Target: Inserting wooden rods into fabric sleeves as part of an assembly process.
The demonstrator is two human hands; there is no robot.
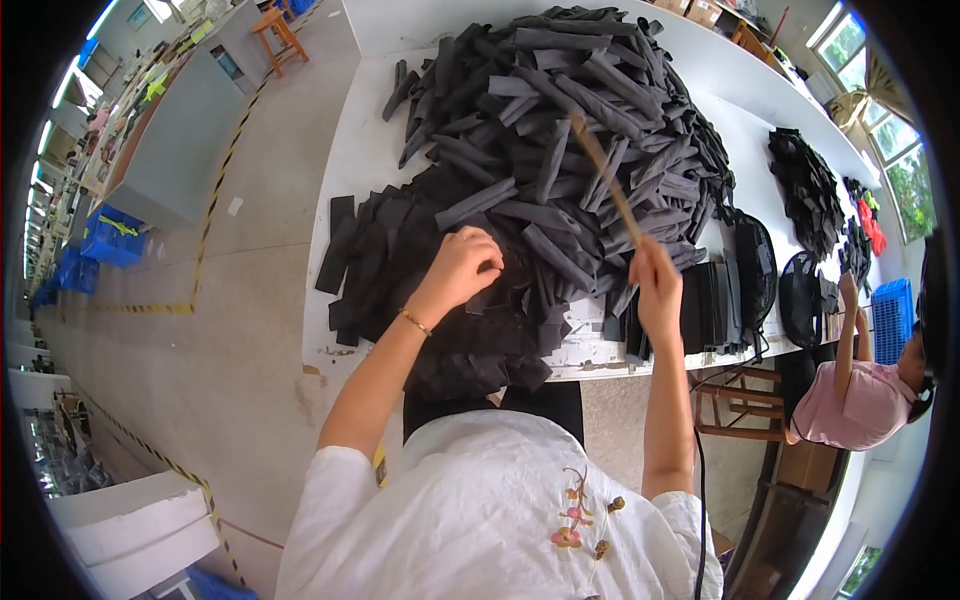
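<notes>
My right hand (655, 285) is closed round one end of a thin wooden stick (606, 178), which slants up and to the left over a large heap of dark grey fabric tubes (590, 80). My left hand (463, 265) has its fingers curled together just above a spread of flat black fabric pieces (400, 235). Whatever lies between those fingers is hidden against the dark cloth. The black pieces reach the near edge of the white table (345, 180), and some hang over it by my waist.
Right of the heap stand a row of upright dark pieces (700, 305) and black mesh items (755, 262). A person in pink (855, 400) works at the right, beside a wooden stool (740, 405) and a blue crate (892, 318). A black cable (700, 480) hangs near my right arm.
</notes>
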